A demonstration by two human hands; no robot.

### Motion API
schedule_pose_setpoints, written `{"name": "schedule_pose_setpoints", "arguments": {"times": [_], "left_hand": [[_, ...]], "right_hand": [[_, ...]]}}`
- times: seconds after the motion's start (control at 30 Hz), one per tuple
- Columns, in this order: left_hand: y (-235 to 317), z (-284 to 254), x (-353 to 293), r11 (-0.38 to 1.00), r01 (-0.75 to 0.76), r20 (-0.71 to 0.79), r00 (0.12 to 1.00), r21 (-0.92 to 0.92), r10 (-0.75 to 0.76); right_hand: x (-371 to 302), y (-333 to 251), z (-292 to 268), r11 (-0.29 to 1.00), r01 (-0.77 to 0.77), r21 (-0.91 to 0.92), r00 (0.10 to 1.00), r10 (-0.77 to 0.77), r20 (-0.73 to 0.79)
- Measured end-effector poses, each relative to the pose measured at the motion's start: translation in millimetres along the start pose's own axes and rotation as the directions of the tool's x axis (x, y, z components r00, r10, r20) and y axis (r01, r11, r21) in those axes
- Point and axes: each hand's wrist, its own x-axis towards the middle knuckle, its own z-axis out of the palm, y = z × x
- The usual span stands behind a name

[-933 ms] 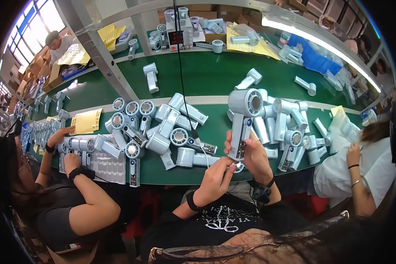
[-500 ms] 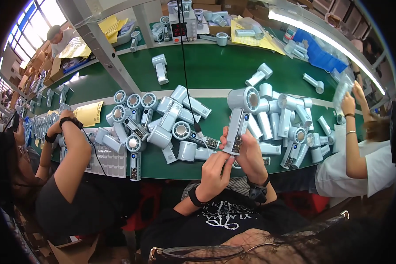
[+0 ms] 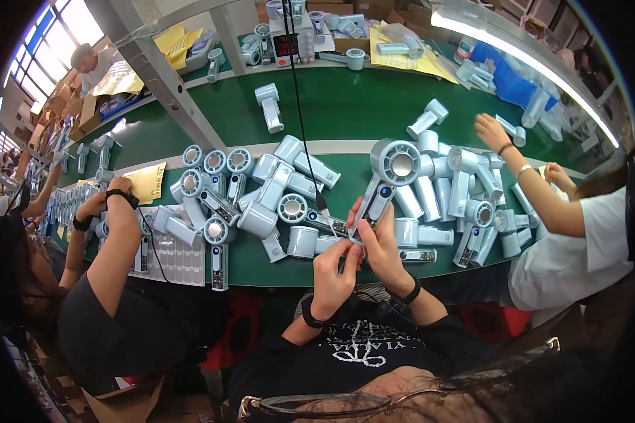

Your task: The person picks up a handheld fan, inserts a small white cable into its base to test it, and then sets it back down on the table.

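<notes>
My right hand (image 3: 386,255) is wrapped round the handle of a pale blue handheld fan (image 3: 395,163). Its round head points up and away, and a small lit display shows on the handle. At the handle's lower end, my left hand (image 3: 334,278) pinches the end of a thin white charging cable (image 3: 333,224); the plug itself is hidden by my fingers. This lead joins a black cord (image 3: 300,127) hanging from above. Piles of similar fans (image 3: 258,215) lie left of my hands, and more fans (image 3: 458,183) lie to the right.
A co-worker's arm (image 3: 543,201) reaches across the bench on the right. Another person's arms (image 3: 123,225) work at the left, beside a white compartment tray (image 3: 180,261). Beyond a pale rail, a green strip (image 3: 346,106) carries a few fans. A metal post (image 3: 169,84) stands at left.
The held fan has tilted and its head has turned more toward me. Fans on the far green strip have shifted right. The right co-worker's hand has left a clear bag and reaches over the strip.
</notes>
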Motion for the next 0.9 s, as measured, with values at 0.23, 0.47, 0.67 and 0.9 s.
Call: {"name": "schedule_pose_setpoints", "arguments": {"times": [0.23, 0.47, 0.67, 0.9], "left_hand": [[-10.3, -19.0, 4.3, 0.998, 0.012, 0.044, 0.999, -0.064, -0.009], [-35.6, -72.7, 6.4, 0.967, -0.101, -0.106, 0.991, -0.236, 0.078], [-39.7, -88.2, 5.4, 0.918, -0.098, -0.147, 0.988, -0.383, 0.044], [-26.0, -104.8, -6.4, 0.968, -0.097, -0.178, 0.982, -0.230, 0.056]], "right_hand": [[10.9, -4.1, -2.7, 0.999, 0.051, -0.015, 0.991, -0.049, 0.121], [172.0, -60.6, -36.2, 0.604, 0.202, -0.771, 0.649, 0.507, 0.567], [287.9, 51.6, -15.5, 0.181, 0.396, -0.900, 0.831, 0.347, 0.435], [308.0, 105.2, 22.9, 0.082, 0.519, -0.851, 0.825, 0.213, 0.524]]}}
